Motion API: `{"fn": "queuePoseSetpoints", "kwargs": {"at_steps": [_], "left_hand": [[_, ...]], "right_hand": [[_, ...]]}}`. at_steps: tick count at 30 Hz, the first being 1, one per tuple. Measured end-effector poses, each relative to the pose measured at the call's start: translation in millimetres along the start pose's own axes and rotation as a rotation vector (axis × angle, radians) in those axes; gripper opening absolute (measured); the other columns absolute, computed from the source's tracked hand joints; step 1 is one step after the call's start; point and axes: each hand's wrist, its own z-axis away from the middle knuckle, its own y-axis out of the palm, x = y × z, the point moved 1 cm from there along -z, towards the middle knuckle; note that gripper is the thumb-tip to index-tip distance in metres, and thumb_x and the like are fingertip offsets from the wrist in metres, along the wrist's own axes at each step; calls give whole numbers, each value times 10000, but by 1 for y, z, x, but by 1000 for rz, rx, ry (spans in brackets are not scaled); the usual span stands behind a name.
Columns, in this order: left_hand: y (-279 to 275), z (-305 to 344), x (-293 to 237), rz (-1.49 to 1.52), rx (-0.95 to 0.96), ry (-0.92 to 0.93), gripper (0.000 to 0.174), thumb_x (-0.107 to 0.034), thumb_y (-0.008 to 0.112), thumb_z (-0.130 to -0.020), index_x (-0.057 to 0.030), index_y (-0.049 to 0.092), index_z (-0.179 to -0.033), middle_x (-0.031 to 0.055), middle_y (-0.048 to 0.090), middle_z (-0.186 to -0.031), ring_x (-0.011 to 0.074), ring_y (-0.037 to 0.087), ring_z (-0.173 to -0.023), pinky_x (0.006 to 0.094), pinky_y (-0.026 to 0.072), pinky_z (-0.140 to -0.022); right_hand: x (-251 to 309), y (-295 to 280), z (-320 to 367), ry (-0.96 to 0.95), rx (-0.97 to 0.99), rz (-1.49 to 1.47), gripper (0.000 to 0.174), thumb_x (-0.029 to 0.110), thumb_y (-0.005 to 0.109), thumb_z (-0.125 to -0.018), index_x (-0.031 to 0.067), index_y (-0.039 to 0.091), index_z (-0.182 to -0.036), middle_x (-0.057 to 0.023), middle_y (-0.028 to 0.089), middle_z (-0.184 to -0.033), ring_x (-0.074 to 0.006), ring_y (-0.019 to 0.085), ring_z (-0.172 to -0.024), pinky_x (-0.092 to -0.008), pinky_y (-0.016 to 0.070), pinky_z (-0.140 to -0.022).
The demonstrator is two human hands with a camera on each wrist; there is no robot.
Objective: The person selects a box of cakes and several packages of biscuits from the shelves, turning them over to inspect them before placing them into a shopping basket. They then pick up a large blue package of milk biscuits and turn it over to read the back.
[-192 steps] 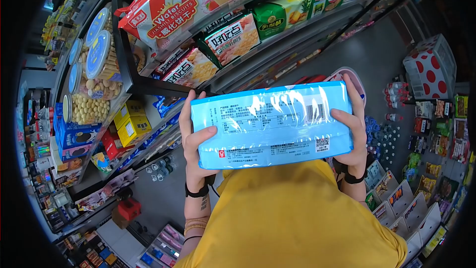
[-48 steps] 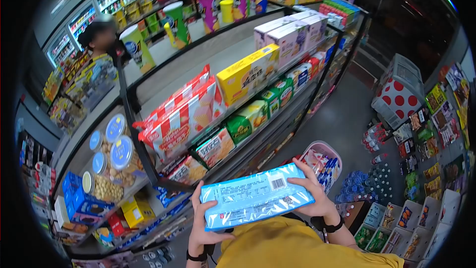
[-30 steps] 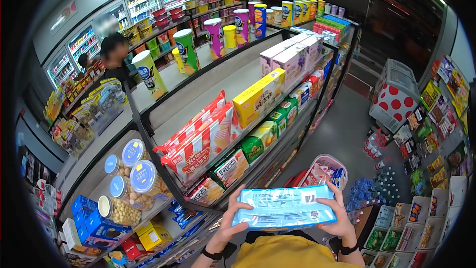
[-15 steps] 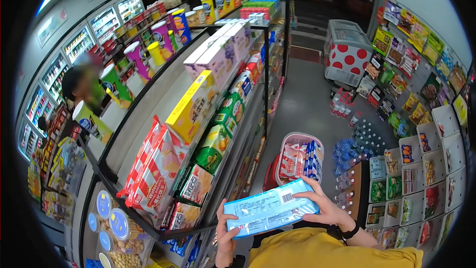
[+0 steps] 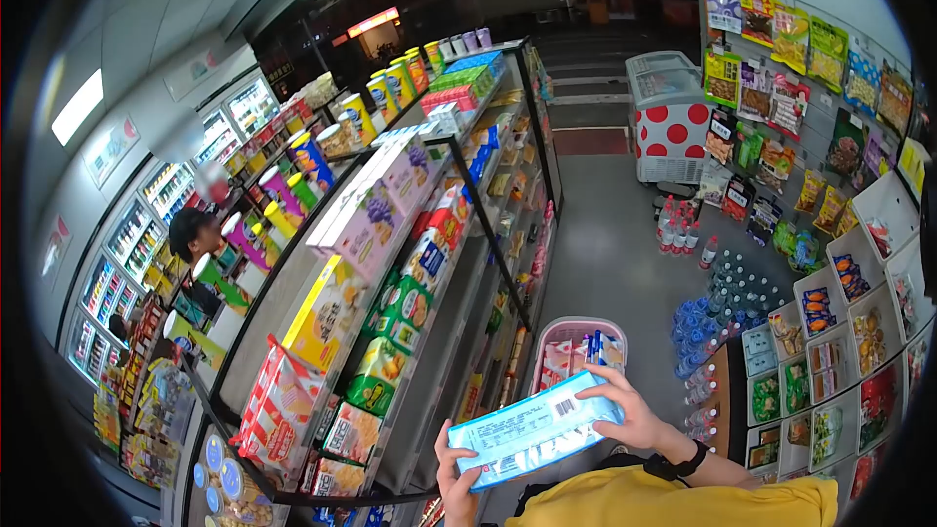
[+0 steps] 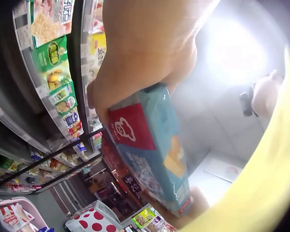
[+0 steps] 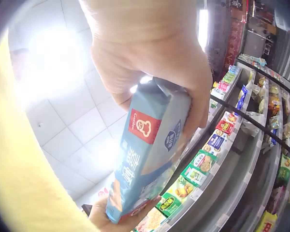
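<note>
Both hands hold a blue biscuit packet (image 5: 522, 434) in front of the yellow shirt, its printed back with barcode turned up to the head view. My left hand (image 5: 457, 473) grips its left end, thumb on the back face. At the other end my right hand (image 5: 630, 415) grips it near the barcode. The packet slants, right end farther up in the head view. In the left wrist view the packet (image 6: 150, 140) shows a red logo and a wafer picture below my left hand (image 6: 145, 58). The right wrist view shows the packet (image 7: 145, 140) under my right hand (image 7: 150, 58).
A pink basket (image 5: 578, 322) with snack packs stands on the floor beyond the packet. Shelves with red-striped wafer bags (image 5: 280, 410) run along the left. Bottles (image 5: 732, 283) and white bins (image 5: 830, 371) line the right. A spotted freezer (image 5: 669, 137) stands farther back. A person (image 5: 195, 244) is behind the shelves.
The head view has lifted from the packet held up close and turned right, along the aisle. The packet now sits lower in view and slanted, still gripped by both hands.
</note>
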Motion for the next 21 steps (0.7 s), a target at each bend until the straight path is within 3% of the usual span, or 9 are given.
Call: {"fn": "queuePoseSetpoints", "kwargs": {"at_steps": [5,11,16,21], "left_hand": [[69,-22,30,-114,88,66,183,-84,718,-790,-55,687,-968,200,289,-1663,332,398,-1476,475,318,-1180],[127,-37,42,-247,103,84,189,-94,764,-809,-60,693,-981,185,295,-1663,316,411,-1464,462,343,-1172],[144,-47,28,-405,149,108,302,-31,832,-794,-86,744,-1079,159,325,-1580,327,445,-1424,454,422,-1121],[130,-58,26,-396,135,92,283,-34,838,-799,-87,744,-1061,151,342,-1562,315,459,-1403,449,414,-1125]], "right_hand": [[-23,-76,13,58,-109,-42,464,68,728,-808,82,697,-1270,-188,385,-1607,-383,403,-1475,-486,323,-1203],[-38,-137,10,38,-89,-39,477,81,745,-790,55,686,-1262,-188,400,-1590,-383,396,-1476,-489,324,-1202],[-50,-148,-1,58,-73,-64,507,87,740,-753,46,682,-1254,-188,402,-1588,-382,379,-1485,-497,296,-1216],[-61,-132,-14,75,-84,-100,484,93,746,-748,56,698,-1228,-191,409,-1586,-376,370,-1490,-494,281,-1222]]}}
